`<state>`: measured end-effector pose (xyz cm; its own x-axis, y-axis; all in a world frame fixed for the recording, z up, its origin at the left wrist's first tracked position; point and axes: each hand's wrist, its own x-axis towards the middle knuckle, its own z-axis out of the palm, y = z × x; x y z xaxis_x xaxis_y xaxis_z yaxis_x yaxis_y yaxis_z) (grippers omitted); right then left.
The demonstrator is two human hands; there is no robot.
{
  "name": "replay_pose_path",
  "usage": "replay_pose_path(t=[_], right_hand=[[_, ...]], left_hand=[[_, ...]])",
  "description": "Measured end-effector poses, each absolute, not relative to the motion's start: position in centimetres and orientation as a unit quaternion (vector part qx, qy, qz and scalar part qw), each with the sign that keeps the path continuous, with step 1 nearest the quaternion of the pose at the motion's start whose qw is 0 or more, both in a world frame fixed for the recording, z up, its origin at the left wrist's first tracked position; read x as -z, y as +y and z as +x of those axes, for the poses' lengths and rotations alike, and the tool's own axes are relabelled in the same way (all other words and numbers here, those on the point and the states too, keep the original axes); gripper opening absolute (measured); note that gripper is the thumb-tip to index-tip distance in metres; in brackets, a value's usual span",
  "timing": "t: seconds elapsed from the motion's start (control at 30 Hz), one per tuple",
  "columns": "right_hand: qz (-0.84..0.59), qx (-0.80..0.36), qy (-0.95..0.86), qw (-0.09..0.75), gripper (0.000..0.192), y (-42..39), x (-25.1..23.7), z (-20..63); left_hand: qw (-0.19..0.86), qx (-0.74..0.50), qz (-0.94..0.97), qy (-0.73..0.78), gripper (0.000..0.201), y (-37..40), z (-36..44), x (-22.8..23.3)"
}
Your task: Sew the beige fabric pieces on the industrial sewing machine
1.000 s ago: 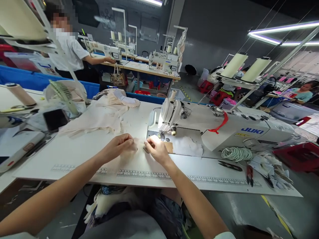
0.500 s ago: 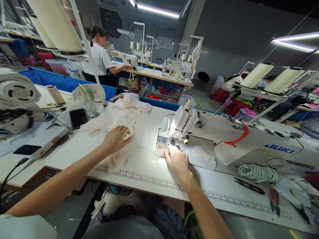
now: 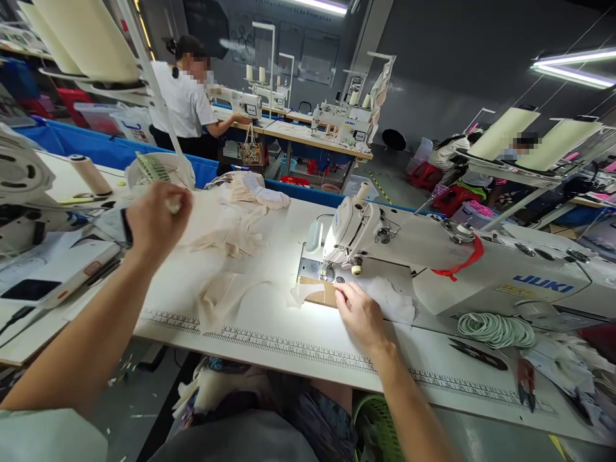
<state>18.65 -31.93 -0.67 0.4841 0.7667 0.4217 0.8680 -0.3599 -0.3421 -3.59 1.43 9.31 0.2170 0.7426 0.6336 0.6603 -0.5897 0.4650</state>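
While pale fabric (image 3: pixel 303 294) lies just beside right fingers (image 3: pixel 347 296) | left fingers (image 3: pixel 184 200) raised, curled | pinch of either unclear

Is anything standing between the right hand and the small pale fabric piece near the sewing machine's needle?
Nothing visible stands up between them. The right hand has its fingers at the right end of a flat tan strip, and the small pale fabric piece lies across the strip's left part.
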Motion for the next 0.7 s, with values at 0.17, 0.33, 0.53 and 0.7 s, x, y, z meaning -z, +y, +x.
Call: replay_pose_path(t=[0.17,0.33,0.53,0.7], right_hand=[[-0.763,0.069,-0.552,0.328,0.033,-31.7,0.3,17.6],[-0.74,0.041,-0.603,0.294,0.039,-31.9,-0.2,17.3],[-0.755,0.054,-0.627,0.187,0.042,-31.6,-0.1,17.0],[-0.771,0.092,-0.621,0.107,0.041,-30.9,0.2,15.9]], left_hand=[[0.25,-0.65,0.618,0.365,0.02,0.4,-4.2,-11.7],[0.479,-0.268,0.798,0.248,0.042,-5.2,-4.0,-8.5],[0.428,0.015,0.888,0.169,0.035,-5.1,-0.1,-3.2],[0.376,-0.039,0.914,0.15,0.027,-3.7,3.4,-3.4]])
